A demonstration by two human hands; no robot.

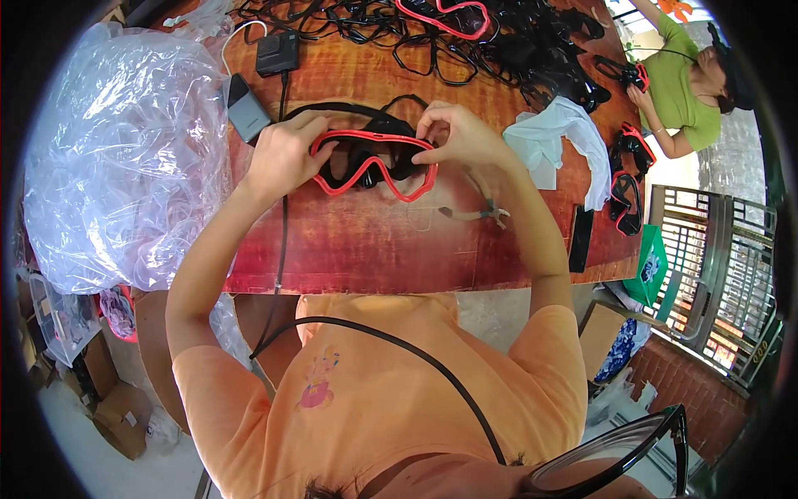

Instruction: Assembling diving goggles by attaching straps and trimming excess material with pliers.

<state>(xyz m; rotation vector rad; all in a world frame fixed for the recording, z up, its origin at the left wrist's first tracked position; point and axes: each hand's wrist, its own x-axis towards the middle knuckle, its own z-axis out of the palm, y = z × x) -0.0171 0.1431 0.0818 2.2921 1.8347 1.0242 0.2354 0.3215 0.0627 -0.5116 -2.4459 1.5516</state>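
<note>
A diving mask [376, 135] with a red frame and black skirt is held up between my two hands over the wooden table. My left hand [287, 151] is closed round its left edge, thumb against the frame. At its right edge, the fingers of my right hand [457, 137] pinch the frame near the strap side. A black strap [320, 108] loops behind the mask, partly hidden by it. Below and right of the mask, a pair of pliers [475, 209] lies on the table beside my right forearm.
Clear plastic bags [125, 158] heap up at the left. Black straps and mask parts [532, 50] cover the far side. A white cloth [573, 137], finished-looking masks [625, 202], a power bank [248, 108] and a small black camera [277, 54] lie around. A co-worker [686, 83] handles another mask at right.
</note>
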